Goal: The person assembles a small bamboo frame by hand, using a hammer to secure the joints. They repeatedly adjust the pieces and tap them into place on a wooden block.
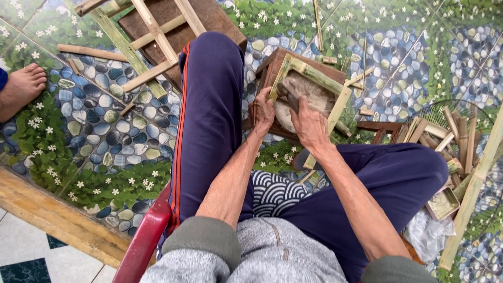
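Left hand: the left hand (262, 111) rested on the left side of a small bamboo frame (313, 78), its fingers (255, 107) curled over the frame's edge and gripping it.
Right hand: the right hand (309, 123) lay on the middle of the frame, fingers (290, 94) closed round a dark tool (287, 90); what kind of tool, I could not tell.
Bamboo frame: a square of green and pale strips, tilted, lying on a brown wooden block (272, 65) between the person's knees.
Pale patch: a round, worn, lighter area (285, 115) showed inside the frame, partly hidden by the right hand.
Legs: dark blue trousers (209, 115) with a red side stripe, knees spread to either side of the block.
Seat: a red plastic chair edge (144, 241) at the lower left.
Floor: tiles (105, 131) printed with blue pebbles, green leaves and small white flowers.
Larger frame: a bigger lattice of bamboo slats (152, 39) lay over a brown board at the top, well apart from the hands.
Offcuts: a heap of short bamboo pieces (456, 131) sat to the right, near a long bamboo pole (474, 194).
Packages: a small square tin (443, 203) and a crumpled clear plastic bag (427, 236) lay by the right knee.
Other person: a bare foot (21, 86) showed at the left edge.
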